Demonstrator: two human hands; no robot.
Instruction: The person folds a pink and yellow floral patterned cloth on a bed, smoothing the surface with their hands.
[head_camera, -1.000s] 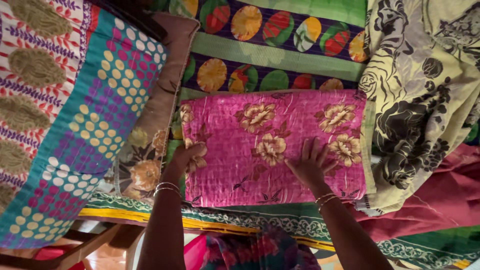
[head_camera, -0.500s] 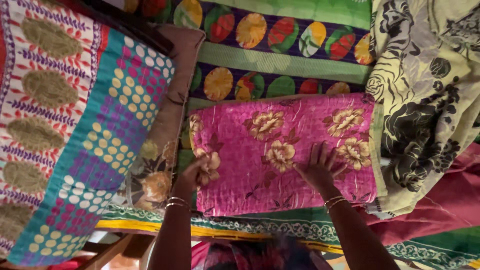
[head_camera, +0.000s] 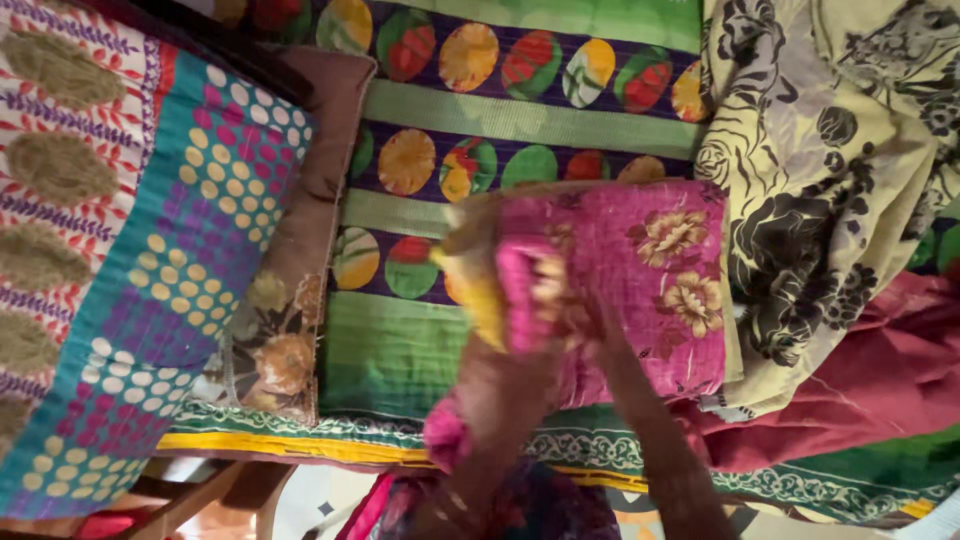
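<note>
The pink quilt's (head_camera: 640, 290) left edge has lifted, gripped by left hand (head_camera: 505, 330); right hand's (head_camera: 600, 335) grip unclear.

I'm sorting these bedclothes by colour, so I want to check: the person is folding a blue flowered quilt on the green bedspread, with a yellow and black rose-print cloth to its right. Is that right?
Not quite. The head view shows the flowered quilt is pink, not blue. It does lie on the green bedspread, with the yellow and black rose-print cloth to its right.
</note>
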